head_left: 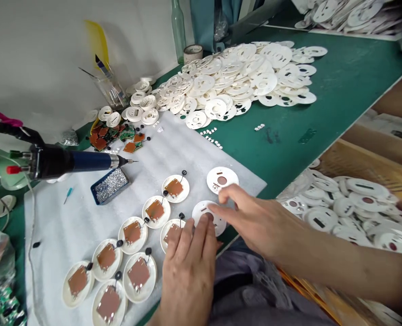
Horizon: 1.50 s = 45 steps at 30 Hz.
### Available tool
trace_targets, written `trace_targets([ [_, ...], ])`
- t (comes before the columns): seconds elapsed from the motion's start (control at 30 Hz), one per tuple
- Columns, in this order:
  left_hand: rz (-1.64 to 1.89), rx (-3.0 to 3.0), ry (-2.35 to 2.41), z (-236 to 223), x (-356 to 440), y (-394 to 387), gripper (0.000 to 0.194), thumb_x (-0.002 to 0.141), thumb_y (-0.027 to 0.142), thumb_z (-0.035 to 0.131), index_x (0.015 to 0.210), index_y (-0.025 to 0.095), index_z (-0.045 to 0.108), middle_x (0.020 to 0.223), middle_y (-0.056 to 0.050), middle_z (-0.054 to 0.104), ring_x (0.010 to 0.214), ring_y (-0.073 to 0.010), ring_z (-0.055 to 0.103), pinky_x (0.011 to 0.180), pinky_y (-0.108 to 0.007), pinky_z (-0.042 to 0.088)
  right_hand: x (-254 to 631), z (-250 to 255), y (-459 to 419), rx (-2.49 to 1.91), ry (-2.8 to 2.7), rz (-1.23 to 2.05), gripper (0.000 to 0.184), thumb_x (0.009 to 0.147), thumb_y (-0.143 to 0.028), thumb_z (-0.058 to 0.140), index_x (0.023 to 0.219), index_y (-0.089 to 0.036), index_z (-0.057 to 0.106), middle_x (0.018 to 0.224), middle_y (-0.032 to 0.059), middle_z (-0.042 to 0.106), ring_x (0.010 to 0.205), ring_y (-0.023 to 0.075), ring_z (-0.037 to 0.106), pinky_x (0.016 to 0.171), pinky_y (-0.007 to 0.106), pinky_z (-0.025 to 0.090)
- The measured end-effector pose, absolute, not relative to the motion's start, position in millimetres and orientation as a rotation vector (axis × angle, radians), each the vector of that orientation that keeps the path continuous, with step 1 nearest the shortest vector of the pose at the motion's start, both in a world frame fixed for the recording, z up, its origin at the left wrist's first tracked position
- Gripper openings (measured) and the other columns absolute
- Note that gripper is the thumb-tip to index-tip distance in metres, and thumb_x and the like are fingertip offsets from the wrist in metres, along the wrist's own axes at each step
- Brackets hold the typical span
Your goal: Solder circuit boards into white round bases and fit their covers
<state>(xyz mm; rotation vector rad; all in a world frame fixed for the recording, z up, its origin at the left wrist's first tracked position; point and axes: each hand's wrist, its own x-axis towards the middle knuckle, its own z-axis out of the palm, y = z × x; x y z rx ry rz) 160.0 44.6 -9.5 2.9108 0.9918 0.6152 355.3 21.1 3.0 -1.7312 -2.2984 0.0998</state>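
Note:
My left hand (pixel 187 267) lies over a white plastic disc (pixel 209 217), fingertips on its face and thumb by its lower edge. That disc also touches a disc carrying a copper-coloured circuit board (pixel 171 233) beside my palm. My right hand (pixel 251 217) reaches in from the right, fingers spread and extended above the same disc. Its fingertips are close to a second bare white disc (pixel 221 179) with a round reddish centre. Several more board-carrying discs (pixel 155 210) stand in rows on a white foam sheet (pixel 187 154).
A soldering iron (pixel 68 163) points across the foam toward a blue tray of silver bits (pixel 110 186). Behind lie a heap of white discs (pixel 234 77) and loose circuit boards (pixel 114 136) on a green mat (pixel 336 90). A wooden box of discs (pixel 357 203) sits right.

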Motion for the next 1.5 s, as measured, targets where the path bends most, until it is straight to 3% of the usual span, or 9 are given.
trace_targets([
  [0.2, 0.578, 2.833, 0.811, -2, 163, 62, 0.023, 0.103, 0.019, 0.047, 0.119, 0.013, 0.063, 0.115, -0.006, 0.072, 0.108, -0.0218, 0.066, 0.092, -0.037, 0.050, 336, 0, 10, -1.737, -2.296, -0.079, 0.026, 0.081, -0.004, 0.044, 0.093, -0.012, 0.066, 0.079, 0.0047, 0.049, 0.055, 0.0083, 0.033, 0.051, 0.026, 0.005],
  [0.4, 0.600, 2.889, 0.761, 7, 123, 68, 0.026, 0.099, 0.030, 0.056, 0.121, 0.018, 0.062, 0.115, -0.008, 0.071, 0.106, -0.0234, 0.069, 0.088, -0.035, 0.058, 396, 32, 56, -1.745, -2.092, 0.611, 0.034, 0.094, -0.021, 0.041, 0.115, -0.026, 0.067, 0.109, 0.0030, 0.057, 0.062, -0.0007, 0.049, 0.057, 0.014, 0.038],
  [0.63, 0.597, 2.881, 0.908, 8, 106, 59, 0.044, 0.099, 0.009, 0.047, 0.143, 0.012, 0.045, 0.126, -0.012, 0.070, 0.109, -0.0191, 0.070, 0.089, -0.025, 0.059, 462, 32, 191, -2.131, -1.866, 0.232, 0.055, 0.088, -0.021, 0.052, 0.143, -0.018, 0.049, 0.149, 0.0133, 0.036, 0.113, 0.0228, 0.054, 0.092, 0.033, 0.047],
  [0.77, 0.603, 2.675, 1.013, 15, 110, 53, 0.040, 0.101, 0.011, 0.043, 0.139, 0.022, 0.048, 0.123, -0.006, 0.071, 0.108, -0.0162, 0.070, 0.091, -0.026, 0.059, 471, 21, 212, -2.138, -1.906, 0.234, 0.061, 0.084, -0.032, 0.065, 0.141, -0.018, 0.051, 0.142, 0.0134, 0.044, 0.106, 0.0217, 0.055, 0.087, 0.028, 0.044],
  [0.9, 0.658, 2.611, 1.060, 18, 111, 55, 0.036, 0.098, 0.014, 0.052, 0.133, 0.022, 0.050, 0.115, -0.005, 0.074, 0.099, -0.0160, 0.073, 0.084, -0.024, 0.061, 472, 31, 187, -2.077, -1.738, 0.164, 0.055, 0.094, -0.046, 0.051, 0.135, -0.009, 0.055, 0.135, 0.0147, 0.047, 0.104, 0.0138, 0.052, 0.084, 0.021, 0.038],
  [1.0, 0.652, 2.563, 1.131, 16, 111, 58, 0.036, 0.097, 0.012, 0.052, 0.131, 0.023, 0.050, 0.104, -0.003, 0.076, 0.085, -0.0149, 0.075, 0.073, -0.022, 0.061, 464, 44, 153, -2.036, -1.534, 0.190, 0.051, 0.095, -0.053, 0.046, 0.111, -0.007, 0.064, 0.100, 0.0096, 0.061, 0.076, 0.0033, 0.050, 0.070, 0.017, 0.036],
  [1.13, 0.675, 2.503, 1.168, 14, 110, 59, 0.033, 0.095, 0.013, 0.051, 0.126, 0.023, 0.052, 0.099, -0.002, 0.076, 0.077, -0.0154, 0.075, 0.067, -0.023, 0.060, 442, 52, 97, -1.942, -1.352, 0.344, 0.057, 0.088, -0.067, 0.050, 0.079, -0.013, 0.063, 0.059, 0.0021, 0.051, 0.055, 0.0021, 0.043, 0.061, 0.020, 0.035],
  [1.3, 0.625, 2.450, 1.197, 14, 107, 61, 0.032, 0.094, 0.016, 0.054, 0.125, 0.025, 0.053, 0.097, -0.001, 0.077, 0.072, -0.0145, 0.075, 0.065, -0.022, 0.060, 424, 48, 55, -1.912, -1.260, 0.705, 0.063, 0.074, -0.078, 0.059, 0.081, -0.016, 0.069, 0.049, 0.0033, 0.049, 0.043, 0.0057, 0.040, 0.046, 0.023, 0.033],
  [1.5, 0.596, 2.468, 1.109, 13, 107, 61, 0.034, 0.096, 0.016, 0.054, 0.129, 0.024, 0.049, 0.102, -0.003, 0.075, 0.080, -0.0155, 0.076, 0.070, -0.023, 0.061, 416, 37, 52, -1.691, -1.323, 1.052, 0.067, 0.082, -0.076, 0.051, 0.106, -0.014, 0.065, 0.052, 0.0031, 0.052, 0.042, 0.0066, 0.045, 0.042, 0.019, 0.039],
])
